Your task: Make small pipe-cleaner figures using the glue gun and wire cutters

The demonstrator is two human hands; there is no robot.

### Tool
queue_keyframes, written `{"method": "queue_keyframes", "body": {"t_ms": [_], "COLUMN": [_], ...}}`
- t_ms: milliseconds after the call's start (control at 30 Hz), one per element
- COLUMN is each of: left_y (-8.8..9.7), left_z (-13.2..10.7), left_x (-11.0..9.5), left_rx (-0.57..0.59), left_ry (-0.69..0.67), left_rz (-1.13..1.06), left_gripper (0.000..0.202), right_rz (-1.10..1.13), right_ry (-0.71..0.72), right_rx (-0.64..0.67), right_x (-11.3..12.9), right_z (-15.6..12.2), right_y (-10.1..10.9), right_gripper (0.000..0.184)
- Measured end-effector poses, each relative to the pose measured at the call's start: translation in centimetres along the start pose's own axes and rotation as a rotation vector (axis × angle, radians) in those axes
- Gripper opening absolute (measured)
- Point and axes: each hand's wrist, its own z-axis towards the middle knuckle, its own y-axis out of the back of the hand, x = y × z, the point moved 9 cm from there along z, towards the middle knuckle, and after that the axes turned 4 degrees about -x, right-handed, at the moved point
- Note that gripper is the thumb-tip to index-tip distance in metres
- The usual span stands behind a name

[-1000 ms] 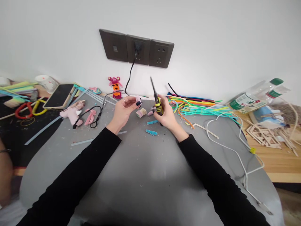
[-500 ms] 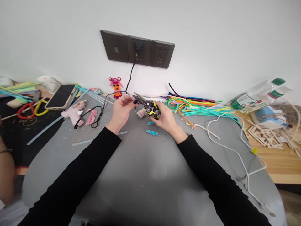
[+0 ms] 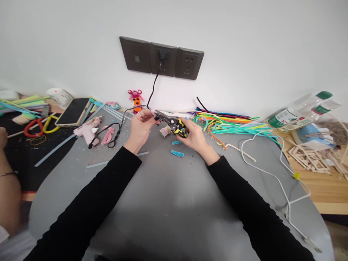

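Observation:
My right hand point(image 3: 195, 137) is wrapped around the black-and-yellow handles of a pair of pliers point(image 3: 178, 127), whose long dark jaws point left. At the jaw tips, my left hand point(image 3: 141, 128) is closed in a pinch; the small piece between its fingers is too hidden to name. Beneath the pliers lies a pastel fuzzy roll point(image 3: 165, 131). Two folded blue pipe-cleaner pieces rest nearer me, one of them a blue loop point(image 3: 177, 153). Behind my left hand a pink-and-orange pipe-cleaner figure point(image 3: 136, 100) leans by the wall.
A pink glue gun point(image 3: 88, 132) with a black cord sits left, near a phone point(image 3: 73, 111) and scissors point(image 3: 34, 127). Pipe cleaners point(image 3: 236, 125) are heaped at the back right. A white cable point(image 3: 269, 174), bottle point(image 3: 296, 112) and wooden sticks point(image 3: 310, 156) lie right. Another person's arm point(image 3: 9, 188) is far left.
The pliers' jaws, slightly parted before, now look closer together at my left fingers. The whole view has shifted a little; both hands stay in nearly the same place.

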Motion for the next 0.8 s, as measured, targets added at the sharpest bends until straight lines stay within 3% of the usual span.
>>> {"method": "queue_keyframes", "body": {"t_ms": [800], "left_y": [0.67], "left_z": [0.15], "left_x": [-0.61], "left_rx": [-0.021], "left_ry": [-0.062], "left_rz": [0.046], "left_gripper": [0.041], "right_rz": [0.017], "right_ry": [-0.003], "right_rx": [-0.011], "right_x": [-0.24], "right_z": [0.15], "right_y": [0.25], "right_gripper": [0.06]}}
